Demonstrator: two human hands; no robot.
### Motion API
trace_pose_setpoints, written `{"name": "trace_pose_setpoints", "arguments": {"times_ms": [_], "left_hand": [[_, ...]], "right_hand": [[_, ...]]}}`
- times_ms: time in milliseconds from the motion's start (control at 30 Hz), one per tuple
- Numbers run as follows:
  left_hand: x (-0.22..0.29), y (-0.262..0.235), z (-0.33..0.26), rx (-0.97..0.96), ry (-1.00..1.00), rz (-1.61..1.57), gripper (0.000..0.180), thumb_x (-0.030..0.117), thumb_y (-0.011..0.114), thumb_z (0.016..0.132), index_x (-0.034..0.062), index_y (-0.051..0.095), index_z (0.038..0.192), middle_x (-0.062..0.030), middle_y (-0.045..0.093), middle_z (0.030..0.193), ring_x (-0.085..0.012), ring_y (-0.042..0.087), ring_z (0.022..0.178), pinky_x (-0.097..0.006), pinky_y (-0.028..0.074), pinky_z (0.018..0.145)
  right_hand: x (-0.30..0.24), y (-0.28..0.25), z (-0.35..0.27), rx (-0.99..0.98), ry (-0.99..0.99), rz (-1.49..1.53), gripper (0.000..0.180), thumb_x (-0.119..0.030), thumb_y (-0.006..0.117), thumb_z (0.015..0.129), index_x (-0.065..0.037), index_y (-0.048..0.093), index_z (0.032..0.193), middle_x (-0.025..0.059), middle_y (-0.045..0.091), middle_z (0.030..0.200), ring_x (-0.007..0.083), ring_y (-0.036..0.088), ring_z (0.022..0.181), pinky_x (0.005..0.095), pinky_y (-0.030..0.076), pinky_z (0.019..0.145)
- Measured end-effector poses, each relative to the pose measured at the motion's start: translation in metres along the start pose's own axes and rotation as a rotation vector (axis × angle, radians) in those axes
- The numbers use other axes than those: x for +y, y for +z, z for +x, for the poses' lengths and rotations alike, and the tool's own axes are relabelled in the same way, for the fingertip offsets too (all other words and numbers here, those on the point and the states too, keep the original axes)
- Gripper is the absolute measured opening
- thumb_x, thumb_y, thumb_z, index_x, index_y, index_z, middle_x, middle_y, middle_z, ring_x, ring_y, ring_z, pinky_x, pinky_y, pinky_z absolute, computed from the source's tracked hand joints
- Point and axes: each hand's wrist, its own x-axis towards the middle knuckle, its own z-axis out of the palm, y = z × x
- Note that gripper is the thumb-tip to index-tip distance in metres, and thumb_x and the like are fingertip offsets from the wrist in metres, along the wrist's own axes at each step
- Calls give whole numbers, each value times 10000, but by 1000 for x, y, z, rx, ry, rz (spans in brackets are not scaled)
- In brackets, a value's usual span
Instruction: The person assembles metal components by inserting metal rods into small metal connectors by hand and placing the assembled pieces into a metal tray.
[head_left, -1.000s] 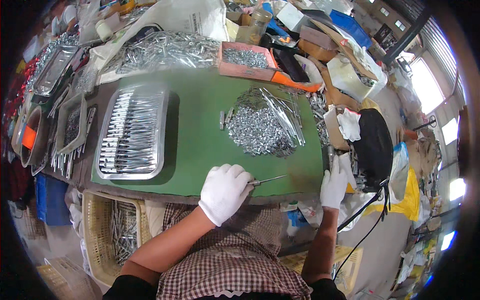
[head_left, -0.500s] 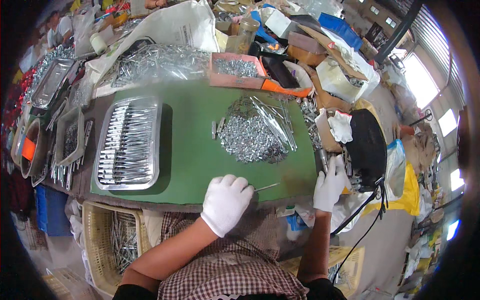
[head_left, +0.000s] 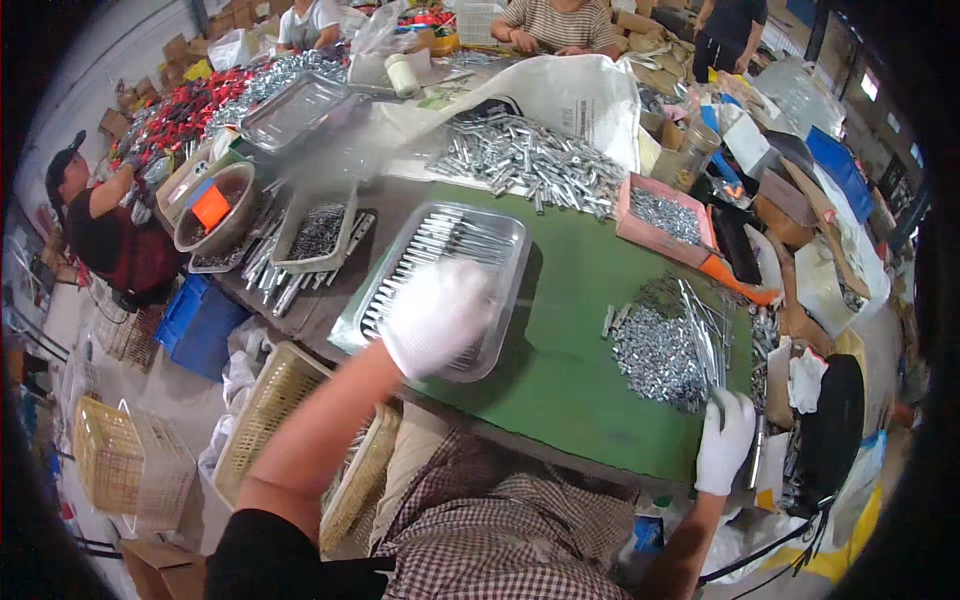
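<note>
My left hand point(head_left: 440, 315), in a white glove and smeared by motion, is over the clear plastic tray point(head_left: 515, 290). Rows of slim metal rods with thicker sleeves point(head_left: 425, 240) lie in that tray; whether the hand holds one is hidden by the blur. At the right of the green mat, my right hand point(head_left: 725, 440), gloved too, has its fingertips closed at the lower end of a bundle of thin metal rods point(head_left: 703, 335). Beside the bundle spreads a heap of small metal cylinders point(head_left: 650, 350).
A pink box point(head_left: 625, 222) of small metal parts stands at the mat's far right edge. Behind the mat lies a pile of metal tubes point(head_left: 530, 160). Left of the tray are a bin of dark small parts point(head_left: 345, 235) and a bowl point(head_left: 240, 185). Other people work farther back.
The view has swung left. My left hand has moved from the mat's front edge, where it held a thin rod, to the tray. My right hand has moved to the rod bundle.
</note>
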Motion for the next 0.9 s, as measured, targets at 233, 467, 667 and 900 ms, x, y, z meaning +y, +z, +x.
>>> {"name": "trace_pose_setpoints", "arguments": {"times_ms": [233,467,667,900], "left_hand": [[-114,-10,-17,-116,83,23,153,183,642,905,88,694,1014,-134,675,984,-344,654,997,-458,526,883],[-93,-7,-17,-9,-62,170,147,217,697,860,77,695,817,-130,663,901,-363,671,877,-483,548,771],[-31,11,21,135,168,371,90,104,687,761,77,689,848,-109,669,956,-338,661,867,-479,534,746],[72,92,72,-142,354,56,149,210,613,906,126,696,996,-166,667,945,-394,675,887,-511,560,785]], "right_hand": [[-20,4,-7,-30,46,68,248,-87,693,893,-48,723,1136,184,630,1159,371,589,1128,460,454,1015],[-25,-1,-3,23,9,26,230,-131,723,869,-83,745,1093,181,650,1126,378,602,1094,466,466,974],[-18,3,21,28,-25,-31,193,-151,716,870,-99,751,1053,160,668,1080,370,616,1048,478,474,933],[1,30,73,-27,-99,-290,130,-239,689,840,-133,765,838,137,672,845,356,662,847,494,517,773]]}}
